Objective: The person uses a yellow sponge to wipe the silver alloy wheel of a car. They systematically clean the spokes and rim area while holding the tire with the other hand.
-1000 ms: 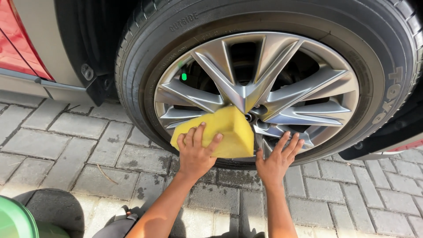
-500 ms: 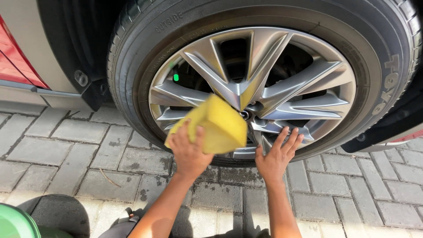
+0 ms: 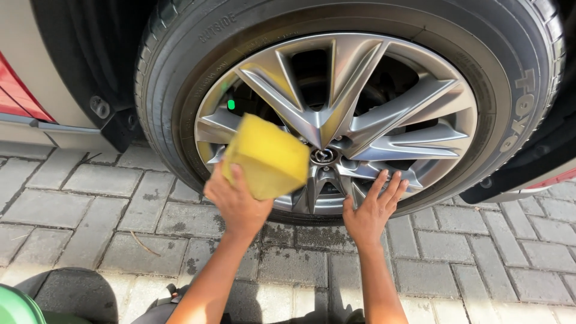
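Sponge (image 3: pixel 267 157) against wheel, that's the picture: a chunky yellow block, and my left hand (image 3: pixel 237 201) is clamped on its lower edge, fingers curled up behind it, thumb showing at the front. It sits at about eight o'clock from the hub cap (image 3: pixel 322 156), pressed over the lower-left spokes of the silver alloy rim (image 3: pixel 384 114). It looks blurred, so I can't tell exactly which spoke it covers, only that it lies flat to the metal, the broad face doing the contact.

My right hand (image 3: pixel 373 210) holds nothing. It's spread wide, palm down, fingers fanned against the bottom of the rim at roughly five o'clock from the hub, where rim meets tyre (image 3: pixel 174 72). I'd judge it's a brace, planted there to steady me while I crouch low and lean in.

Black tyre wraps the rim all round, raised lettering on the sidewall. Car body (image 3: pixel 36 90) runs off at nine o'clock, pale panel with a red strip below it. Underneath it all, grey paving blocks (image 3: pixel 90 180), with damp dark patches right beneath the wheel at six o'clock. Down at seven o'clock, in the frame's corner, a green bucket (image 3: pixel 15 306) just peeks in, well apart from both hands.
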